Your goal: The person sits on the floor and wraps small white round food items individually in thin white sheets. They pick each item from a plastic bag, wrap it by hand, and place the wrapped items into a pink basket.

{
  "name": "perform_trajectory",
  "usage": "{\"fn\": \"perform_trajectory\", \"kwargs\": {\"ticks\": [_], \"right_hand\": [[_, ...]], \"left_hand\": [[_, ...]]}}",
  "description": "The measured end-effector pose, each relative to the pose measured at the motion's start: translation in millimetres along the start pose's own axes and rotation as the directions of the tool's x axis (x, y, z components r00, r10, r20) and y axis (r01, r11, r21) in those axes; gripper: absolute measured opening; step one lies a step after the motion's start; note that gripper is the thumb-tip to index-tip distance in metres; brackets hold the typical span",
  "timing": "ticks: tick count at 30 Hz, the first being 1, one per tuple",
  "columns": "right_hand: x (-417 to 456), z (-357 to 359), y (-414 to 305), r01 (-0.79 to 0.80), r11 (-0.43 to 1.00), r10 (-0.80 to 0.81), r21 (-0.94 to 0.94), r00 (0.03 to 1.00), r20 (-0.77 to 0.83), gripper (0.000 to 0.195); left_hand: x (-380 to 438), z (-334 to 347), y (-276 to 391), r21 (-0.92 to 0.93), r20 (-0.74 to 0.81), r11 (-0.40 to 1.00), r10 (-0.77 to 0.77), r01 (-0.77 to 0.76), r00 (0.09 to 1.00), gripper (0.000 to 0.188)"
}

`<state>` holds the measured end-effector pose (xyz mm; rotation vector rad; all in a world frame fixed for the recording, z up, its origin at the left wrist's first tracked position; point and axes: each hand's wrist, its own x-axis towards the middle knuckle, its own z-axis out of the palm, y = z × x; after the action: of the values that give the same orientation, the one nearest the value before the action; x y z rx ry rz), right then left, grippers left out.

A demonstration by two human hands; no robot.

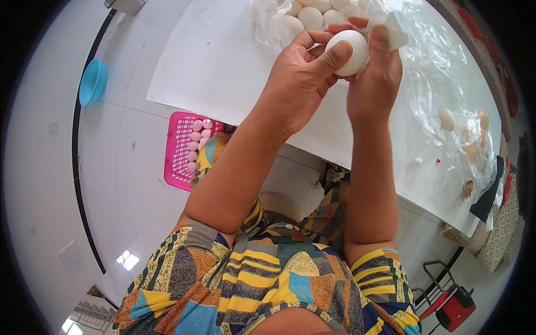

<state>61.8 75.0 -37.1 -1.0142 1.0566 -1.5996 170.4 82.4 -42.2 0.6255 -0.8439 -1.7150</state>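
A white egg (354, 48) is held up over the white-topped table (197, 63). My left hand (295, 77) grips it from the left, thumb across its front. On the egg's other side, my right hand (372, 86) holds a folded white wipe or tissue (396, 33), which sticks out past the fingers. Part of the wipe lies against the egg, though the right fingertips are partly hidden behind it. Just beyond both hands, several more white eggs (310, 18) lie in a clear plastic bag (268, 31).
Clear plastic film (427, 83) covers the table's right side, with a single egg (447, 120) there. A pink plastic basket (176, 178) of pinkish eggs (193, 145) is below the table's left edge. A blue basin (94, 82) sits far left, patterned cushions (496, 236) right.
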Motion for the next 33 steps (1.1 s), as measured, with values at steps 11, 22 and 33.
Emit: {"fn": "perform_trajectory", "kwargs": {"ticks": [11,22,33], "right_hand": [[-3,7,13,0.195,0.965,-0.196,-0.173,0.981,0.013,0.037],[6,1,7,0.028,0.997,-0.024,0.078,0.998,-0.057,0.04],[0,8,-3,-0.032,0.999,0.032,-0.01,0.998,0.057,0.043]], "left_hand": [[1,0,0,0.005,-0.042,0.999,-0.045,0.045,0.998,0.042],[-1,3,-6,0.143,0.034,0.99,-0.009,0.004,0.999,0.052],[-6,6,8,0.258,0.059,0.965,-0.06,0.043,0.996,0.051]]}}
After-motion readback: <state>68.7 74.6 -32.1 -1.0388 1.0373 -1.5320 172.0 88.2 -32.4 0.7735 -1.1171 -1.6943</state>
